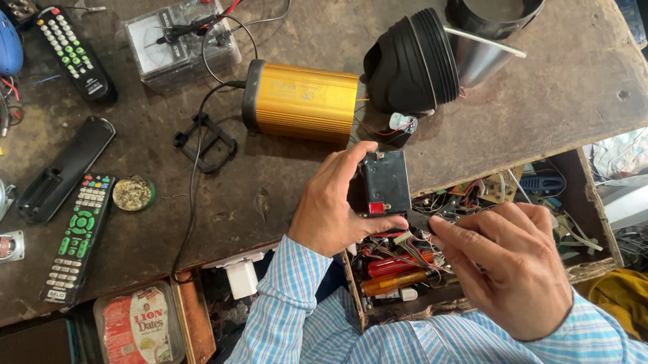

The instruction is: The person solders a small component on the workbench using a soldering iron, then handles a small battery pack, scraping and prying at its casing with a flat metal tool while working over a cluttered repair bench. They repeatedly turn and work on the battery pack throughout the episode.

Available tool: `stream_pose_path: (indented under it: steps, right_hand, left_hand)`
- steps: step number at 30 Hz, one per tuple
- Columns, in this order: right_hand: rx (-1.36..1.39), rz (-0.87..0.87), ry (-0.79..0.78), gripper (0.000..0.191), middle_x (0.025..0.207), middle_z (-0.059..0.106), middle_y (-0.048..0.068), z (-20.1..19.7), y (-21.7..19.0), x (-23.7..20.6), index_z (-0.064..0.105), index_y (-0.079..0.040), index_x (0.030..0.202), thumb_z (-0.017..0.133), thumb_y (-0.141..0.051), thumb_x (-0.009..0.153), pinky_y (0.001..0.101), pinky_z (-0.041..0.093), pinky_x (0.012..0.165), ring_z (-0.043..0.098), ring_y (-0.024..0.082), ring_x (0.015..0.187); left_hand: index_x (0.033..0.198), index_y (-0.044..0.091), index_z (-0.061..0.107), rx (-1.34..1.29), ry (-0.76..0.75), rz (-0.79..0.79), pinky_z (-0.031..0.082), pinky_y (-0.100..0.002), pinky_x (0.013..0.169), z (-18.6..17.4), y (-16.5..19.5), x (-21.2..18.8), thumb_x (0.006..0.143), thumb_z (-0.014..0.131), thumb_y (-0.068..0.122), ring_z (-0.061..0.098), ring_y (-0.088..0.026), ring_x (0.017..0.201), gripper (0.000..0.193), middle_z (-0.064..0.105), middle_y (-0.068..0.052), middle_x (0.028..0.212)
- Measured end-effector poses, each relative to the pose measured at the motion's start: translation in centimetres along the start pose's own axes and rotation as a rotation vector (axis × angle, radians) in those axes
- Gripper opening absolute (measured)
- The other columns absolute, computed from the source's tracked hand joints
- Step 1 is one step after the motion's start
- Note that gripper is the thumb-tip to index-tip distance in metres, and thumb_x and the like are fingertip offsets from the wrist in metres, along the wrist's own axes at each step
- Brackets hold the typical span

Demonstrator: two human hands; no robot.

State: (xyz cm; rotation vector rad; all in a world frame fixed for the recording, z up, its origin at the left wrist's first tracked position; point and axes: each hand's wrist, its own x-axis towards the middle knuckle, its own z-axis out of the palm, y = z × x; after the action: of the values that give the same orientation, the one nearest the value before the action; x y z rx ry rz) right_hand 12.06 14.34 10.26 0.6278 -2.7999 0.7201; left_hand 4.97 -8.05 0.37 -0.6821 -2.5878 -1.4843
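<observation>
Head view, left hand (335,205) gripping small black battery (386,183) at near edge of worktop (558,98), right hand (504,263) pinching something small just beside it, over open drawer (592,212), gold cylinder (303,101) farther back.

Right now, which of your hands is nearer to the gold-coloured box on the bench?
Left. The left hand grips the small black battery just below the gold box. The right hand is lower, over the open drawer.
</observation>
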Motion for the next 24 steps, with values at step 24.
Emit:
stream_pose_path:
  steps: [24]
  right_hand:
    - [-0.226, -0.15, 0.1, 0.038, 0.085, 0.065, 0.003, 1.3, 0.6, -0.7, 0.076, -0.012, 0.115, 0.079, -0.011, 0.077, 0.0451, 0.038, 0.085, 0.059, 0.021, 0.081]
  left_hand:
    - [0.145, 0.006, 0.047, -0.017, 0.01, 0.02, 0.056, -0.042, 0.099, -0.3, 0.6, 0.1, 0.064, 0.095, 0.05, 0.068, -0.031, 0.115, 0.104, 0.066, -0.015, 0.124]
